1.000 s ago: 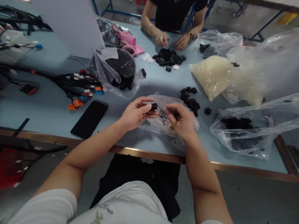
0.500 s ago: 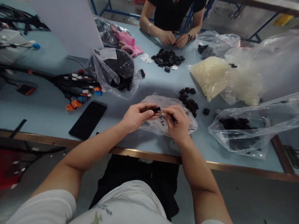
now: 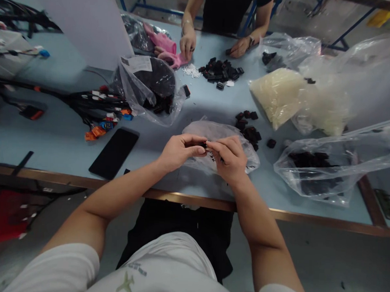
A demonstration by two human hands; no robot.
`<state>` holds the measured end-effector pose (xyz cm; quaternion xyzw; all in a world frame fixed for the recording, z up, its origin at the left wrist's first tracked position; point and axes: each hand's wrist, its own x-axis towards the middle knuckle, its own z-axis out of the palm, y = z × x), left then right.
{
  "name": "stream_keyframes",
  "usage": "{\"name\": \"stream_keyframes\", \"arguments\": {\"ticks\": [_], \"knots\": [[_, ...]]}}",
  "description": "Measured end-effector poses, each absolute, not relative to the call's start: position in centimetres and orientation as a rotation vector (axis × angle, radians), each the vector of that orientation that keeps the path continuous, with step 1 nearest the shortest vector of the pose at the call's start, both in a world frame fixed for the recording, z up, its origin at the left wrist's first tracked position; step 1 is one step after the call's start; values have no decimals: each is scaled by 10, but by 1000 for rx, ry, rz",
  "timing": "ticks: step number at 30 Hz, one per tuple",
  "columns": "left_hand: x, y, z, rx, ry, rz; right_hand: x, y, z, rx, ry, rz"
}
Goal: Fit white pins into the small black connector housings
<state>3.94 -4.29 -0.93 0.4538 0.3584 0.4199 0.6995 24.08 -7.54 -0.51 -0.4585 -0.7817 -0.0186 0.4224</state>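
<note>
My left hand (image 3: pixel 179 151) pinches a small black connector (image 3: pixel 203 145) between thumb and fingers. My right hand (image 3: pixel 229 158) is closed and meets it fingertip to fingertip at that part; what it holds itself is hidden. Both hands hover over a small clear bag of tiny white pieces (image 3: pixel 215 134) near the table's front edge. A loose heap of black connectors (image 3: pixel 248 127) lies just beyond my right hand.
A black phone (image 3: pixel 114 152) lies left of my hands, beside a wire harness (image 3: pixel 98 110). Bags of black parts (image 3: pixel 152 89), (image 3: pixel 327 166) and whitish parts (image 3: pixel 279 96) stand around. Across the light-blue table (image 3: pixel 51 134) another person's hands (image 3: pixel 187 44) work by a black pile (image 3: pixel 220 71).
My hands have closed together, so the connector is now nearly hidden between the fingertips. The person opposite has spread their hands apart, one reaching toward the pink cloth.
</note>
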Motion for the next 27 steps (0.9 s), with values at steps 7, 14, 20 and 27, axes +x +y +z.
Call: {"name": "stream_keyframes", "arguments": {"ticks": [7,14,20,27], "knots": [[40,-44,-7,1040,853,952,241,-74,-12,-953,-1955,-95],[36,-39,-8,1013,828,984,235,-76,-10,-1089,-1968,289],[38,-38,-11,960,767,1024,239,-73,-8,-973,-1939,403],[39,-38,-10,901,748,1004,242,-73,-2,-1019,-1849,473]]}}
